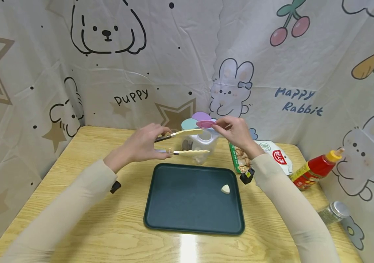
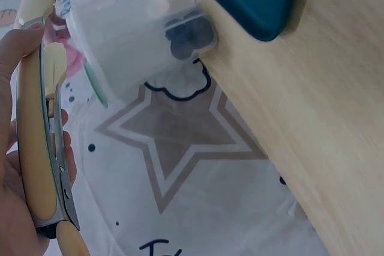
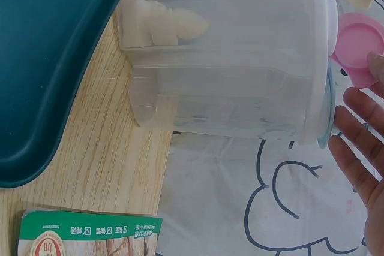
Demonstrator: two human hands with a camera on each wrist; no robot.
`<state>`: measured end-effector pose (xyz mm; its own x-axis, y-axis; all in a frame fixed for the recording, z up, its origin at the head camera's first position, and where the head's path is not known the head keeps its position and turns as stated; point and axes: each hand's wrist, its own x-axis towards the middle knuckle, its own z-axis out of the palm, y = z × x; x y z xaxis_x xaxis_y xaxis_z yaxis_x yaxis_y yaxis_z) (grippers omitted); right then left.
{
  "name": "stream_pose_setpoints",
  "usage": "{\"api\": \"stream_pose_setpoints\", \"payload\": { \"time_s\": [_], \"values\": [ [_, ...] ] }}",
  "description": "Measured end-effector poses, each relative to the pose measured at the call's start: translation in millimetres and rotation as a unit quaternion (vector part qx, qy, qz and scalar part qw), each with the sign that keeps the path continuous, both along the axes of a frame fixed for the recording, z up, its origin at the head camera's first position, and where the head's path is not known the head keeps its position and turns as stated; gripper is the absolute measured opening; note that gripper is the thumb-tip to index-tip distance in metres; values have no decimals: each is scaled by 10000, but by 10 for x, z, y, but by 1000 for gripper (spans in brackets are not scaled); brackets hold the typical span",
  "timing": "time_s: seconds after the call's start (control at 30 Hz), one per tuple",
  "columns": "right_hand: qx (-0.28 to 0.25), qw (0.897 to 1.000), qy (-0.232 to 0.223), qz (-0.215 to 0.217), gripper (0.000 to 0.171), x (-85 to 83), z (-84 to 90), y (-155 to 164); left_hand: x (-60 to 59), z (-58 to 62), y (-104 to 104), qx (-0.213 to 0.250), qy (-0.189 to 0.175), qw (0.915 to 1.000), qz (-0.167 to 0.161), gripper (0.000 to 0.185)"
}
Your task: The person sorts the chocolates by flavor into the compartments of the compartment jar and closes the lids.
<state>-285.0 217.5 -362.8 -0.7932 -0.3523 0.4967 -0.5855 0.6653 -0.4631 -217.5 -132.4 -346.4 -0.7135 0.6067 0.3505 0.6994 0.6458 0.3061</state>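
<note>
Behind tray (image 1: 173,208), container (image 1: 203,146) is blocking tongs (image 1: 181,142); left hand (image 1: 142,146) is gripping them, right hand (image 1: 234,131) pinching pink lid (image 1: 205,124). Sauce bottle (image 1: 315,170) is lying far right.

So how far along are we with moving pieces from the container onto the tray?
One white piece lies on the dark green tray. In hand: the left hand grips the tongs, their tips at the clear container, while the right hand pinches its pink lid flap open. Left: more white pieces sit at the container's bottom.
</note>
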Motion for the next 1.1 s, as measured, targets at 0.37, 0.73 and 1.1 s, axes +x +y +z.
{"api": "stream_pose_setpoints", "payload": {
  "time_s": [0.37, 0.73, 1.1],
  "values": [
    [-4, 10000, -78, -42, 18, 2, -3, -8, 166, -293, 187, -517, 339, 9962, -617, 69],
    [-28, 9999, -144, -44, 18, -1, -12, -3, 233, -623, 463, -1190, -530, 9876, -880, 67],
    [-42, 9998, -163, -43, 18, 5, -9, -12, 204, -800, 774, -1427, -707, 9803, -1169, 61]
  ]
}}
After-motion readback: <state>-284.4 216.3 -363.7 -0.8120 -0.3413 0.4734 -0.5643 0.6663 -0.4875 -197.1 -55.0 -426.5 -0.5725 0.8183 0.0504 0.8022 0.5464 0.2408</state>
